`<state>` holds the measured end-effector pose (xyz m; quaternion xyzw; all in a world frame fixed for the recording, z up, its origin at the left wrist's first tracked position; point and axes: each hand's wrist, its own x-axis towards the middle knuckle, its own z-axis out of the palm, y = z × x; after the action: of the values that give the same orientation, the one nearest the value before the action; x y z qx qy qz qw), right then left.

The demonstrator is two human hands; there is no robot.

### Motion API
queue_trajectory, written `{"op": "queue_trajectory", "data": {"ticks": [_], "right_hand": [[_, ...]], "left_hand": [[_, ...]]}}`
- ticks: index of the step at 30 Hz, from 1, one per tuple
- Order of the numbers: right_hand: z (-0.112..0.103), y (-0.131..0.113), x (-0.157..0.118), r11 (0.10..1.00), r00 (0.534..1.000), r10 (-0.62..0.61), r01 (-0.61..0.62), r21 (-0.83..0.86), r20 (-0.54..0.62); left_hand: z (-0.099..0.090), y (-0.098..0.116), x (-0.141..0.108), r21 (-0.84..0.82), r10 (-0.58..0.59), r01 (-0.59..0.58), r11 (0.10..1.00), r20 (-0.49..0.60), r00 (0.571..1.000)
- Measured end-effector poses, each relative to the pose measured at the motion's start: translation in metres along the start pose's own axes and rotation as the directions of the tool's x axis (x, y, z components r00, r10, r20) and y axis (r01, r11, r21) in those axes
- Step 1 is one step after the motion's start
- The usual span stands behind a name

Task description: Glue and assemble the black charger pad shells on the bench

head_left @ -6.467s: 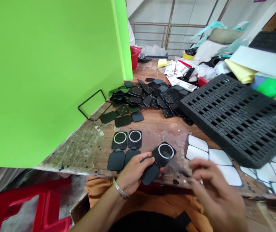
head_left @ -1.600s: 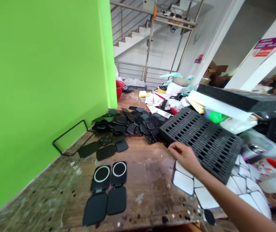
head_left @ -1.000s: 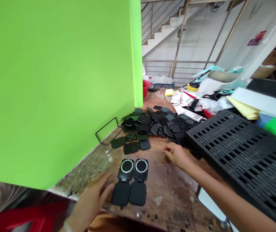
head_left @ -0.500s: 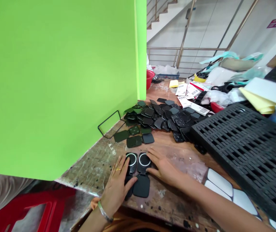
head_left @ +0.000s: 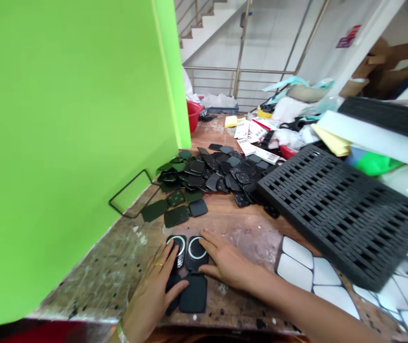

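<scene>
Two hinged black pads lie unfolded side by side on the worktop in front of me. The left pad (head_left: 181, 259) and the right pad (head_left: 191, 262) each carry a white ring on the upper panel, with a plain black flap (head_left: 194, 297) below the right one. My left hand (head_left: 157, 283) rests flat over the left pad, its fingers stretched across the panel and its thumb apart toward the right flap. Fingertips of my right hand (head_left: 225, 259) touch the right pad's outer edge, thumb spread from the fingers. My left hand partly hides the left pad.
A bright green panel (head_left: 71, 143) stands along the left. Beyond my hands lies a heap of black pads (head_left: 207, 174), with several unfolded ones (head_left: 176, 216) nearer and a thin black wire frame (head_left: 118, 207). A slotted black foam block (head_left: 336, 214) and white pieces (head_left: 297, 252) are at right.
My view has turned to the right, so the worktop appears shifted left and more of the white pieces show. Both hands stay on the same two pads, with little change in finger position.
</scene>
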<state>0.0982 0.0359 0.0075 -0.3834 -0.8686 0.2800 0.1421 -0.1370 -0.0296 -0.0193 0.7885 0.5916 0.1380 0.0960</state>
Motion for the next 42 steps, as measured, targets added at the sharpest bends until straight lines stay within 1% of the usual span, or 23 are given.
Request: {"op": "queue_trajectory", "data": {"ticks": [2,5,8,10,12,14,16,18,20,22,24,26,27,30,33,35,37,39,41,42], "right_hand": [[-0.005,0.002,-0.005,1.0,0.999,-0.003,0.003,0.0,-0.042],[-0.019,0.009,-0.022,1.0,0.987,-0.003,-0.001,-0.025,-0.161],[-0.038,0.021,-0.05,0.999,0.959,0.024,-0.037,-0.038,-0.282],[-0.05,0.032,-0.073,0.993,0.934,0.087,-0.109,-0.045,-0.348],[-0.06,0.045,-0.098,0.976,0.9,0.156,-0.204,-0.077,-0.408],[-0.067,0.057,-0.123,0.95,0.864,0.195,-0.285,-0.131,-0.465],[-0.072,0.067,-0.145,0.923,0.829,0.2,-0.338,-0.184,-0.523],[-0.076,0.076,-0.163,0.898,0.788,0.186,-0.378,-0.224,-0.587],[-0.08,0.083,-0.177,0.872,0.743,0.153,-0.412,-0.265,-0.652],[-0.085,0.09,-0.186,0.83,0.704,0.121,-0.458,-0.318,-0.7],[-0.09,0.099,-0.192,0.758,0.667,0.12,-0.54,-0.367,-0.735],[-0.093,0.109,-0.196,0.667,0.636,0.148,-0.63,-0.398,-0.758],[-0.094,0.115,-0.197,0.627,0.628,0.159,-0.661,-0.413,-0.762],[-0.094,0.128,-0.193,0.549,0.628,0.174,-0.701,-0.455,-0.758],[-0.093,0.13,-0.184,0.512,0.615,0.214,-0.732,-0.449,-0.759],[-0.094,0.126,-0.181,0.528,0.617,0.237,-0.73,-0.434,-0.75],[-0.099,0.119,-0.183,0.577,0.619,0.235,-0.709,-0.405,-0.749],[-0.108,0.112,-0.195,0.627,0.599,0.228,-0.694,-0.355,-0.767],[-0.122,0.105,-0.22,0.639,0.547,0.229,-0.708,-0.3,-0.805],[-0.131,0.101,-0.238,0.627,0.513,0.232,-0.729,-0.277,-0.826]], "left_hand": [[0.001,-0.005,0.002,0.003,0.023,-0.023,1.0,-0.008,1.0],[0.001,-0.011,0.008,-0.006,0.027,-0.027,1.0,-0.028,0.999],[0.001,-0.012,0.019,-0.024,0.025,-0.026,0.999,-0.04,0.999],[0.0,-0.006,0.03,-0.036,0.051,-0.052,0.998,-0.032,0.998],[0.001,0.005,0.042,-0.044,0.104,-0.106,0.993,-0.04,0.994],[0.001,0.019,0.054,-0.053,0.173,-0.176,0.983,-0.064,0.983],[0.003,0.036,0.065,-0.066,0.228,-0.233,0.97,-0.072,0.971],[0.003,0.053,0.075,-0.088,0.268,-0.269,0.959,-0.027,0.963],[0.003,0.07,0.083,-0.119,0.322,-0.315,0.942,0.047,0.946],[0.002,0.086,0.093,-0.152,0.386,-0.368,0.917,0.118,0.915],[0.002,0.102,0.104,-0.181,0.435,-0.406,0.896,0.161,0.886],[0.003,0.118,0.119,-0.204,0.461,-0.426,0.882,0.179,0.869],[0.005,0.127,0.127,-0.214,0.47,-0.432,0.876,0.184,0.863],[0.014,0.152,0.154,-0.225,0.478,-0.433,0.873,0.217,0.851],[0.027,0.177,0.172,-0.23,0.494,-0.446,0.865,0.237,0.836],[0.037,0.191,0.174,-0.246,0.529,-0.477,0.844,0.235,0.815],[0.05,0.201,0.169,-0.269,0.577,-0.519,0.811,0.227,0.785],[0.066,0.206,0.161,-0.274,0.626,-0.569,0.775,0.21,0.751],[0.082,0.208,0.156,-0.241,0.67,-0.627,0.741,0.199,0.715],[0.089,0.209,0.155,-0.216,0.691,-0.656,0.723,0.199,0.695]]}}
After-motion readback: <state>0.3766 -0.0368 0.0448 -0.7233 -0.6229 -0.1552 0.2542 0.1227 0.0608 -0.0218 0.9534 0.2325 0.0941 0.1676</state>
